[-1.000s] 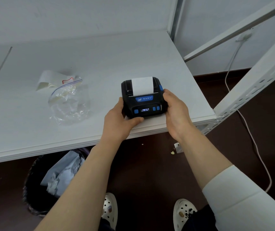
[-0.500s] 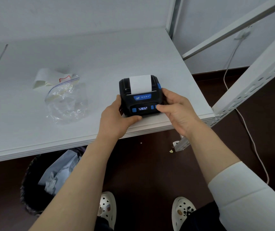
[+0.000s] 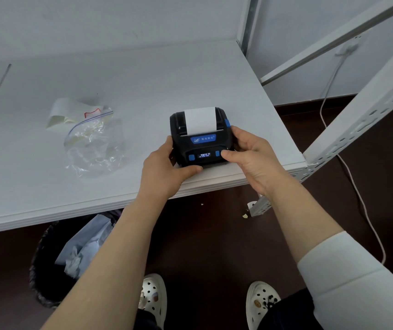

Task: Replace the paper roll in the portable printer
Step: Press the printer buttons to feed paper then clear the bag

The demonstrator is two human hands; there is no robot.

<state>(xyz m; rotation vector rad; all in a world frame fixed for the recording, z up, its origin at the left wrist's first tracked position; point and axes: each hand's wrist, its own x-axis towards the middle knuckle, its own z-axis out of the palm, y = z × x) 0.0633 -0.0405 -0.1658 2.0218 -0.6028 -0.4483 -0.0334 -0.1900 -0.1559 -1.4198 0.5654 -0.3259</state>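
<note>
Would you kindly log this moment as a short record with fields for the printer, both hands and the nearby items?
printer: on table, near front edge, display lit
paper: white strip showing at top
left hand: gripping printer's left side
right hand: on right side, thumb at blue button
plastic bag: left of printer
bin: under table

A black printer sits near the front edge of the white surface, with white paper showing at its top. The left hand grips its side at 9 o'clock, and the right hand holds the 3 o'clock side, thumb on a blue button. A clear plastic bag lies well apart at the printer's 9 o'clock, a bin below.
</note>
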